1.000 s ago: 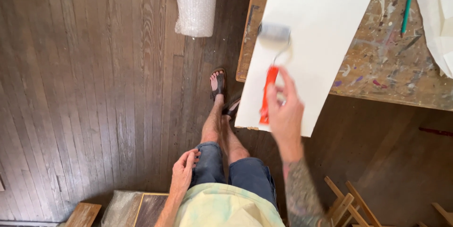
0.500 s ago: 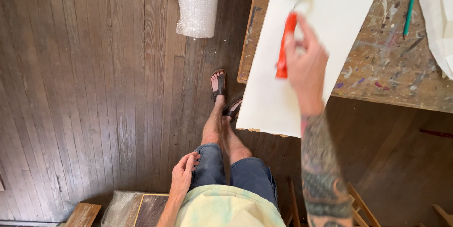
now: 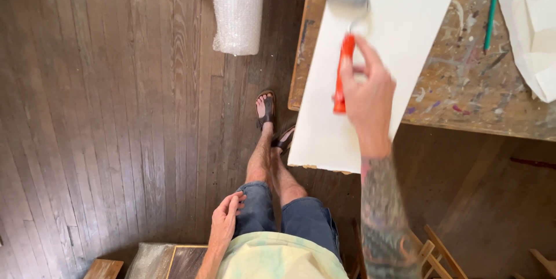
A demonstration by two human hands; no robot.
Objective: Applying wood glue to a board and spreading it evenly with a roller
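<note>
A dark plank floor [image 3: 104, 140] fills most of the view, with a paint-splashed counter [image 3: 463, 82] at upper right, its far side cut off by the frame. A white sheet [image 3: 405, 35] lies across it and overhangs the near edge, placed flat, likely so it can be rolled. A bubble-wrap roll [image 3: 237, 6] stands on the floor by the counter. The right hand [image 3: 365, 93] has its fingers wrapped round the orange handle of a roller [image 3: 346, 30], whose grey head sits on the sheet near its left edge. The left hand [image 3: 227, 218] rests loosely open on the thigh. A green pencil [image 3: 491, 9] lies farther right; whether the roller carries paint cannot be made out.
</note>
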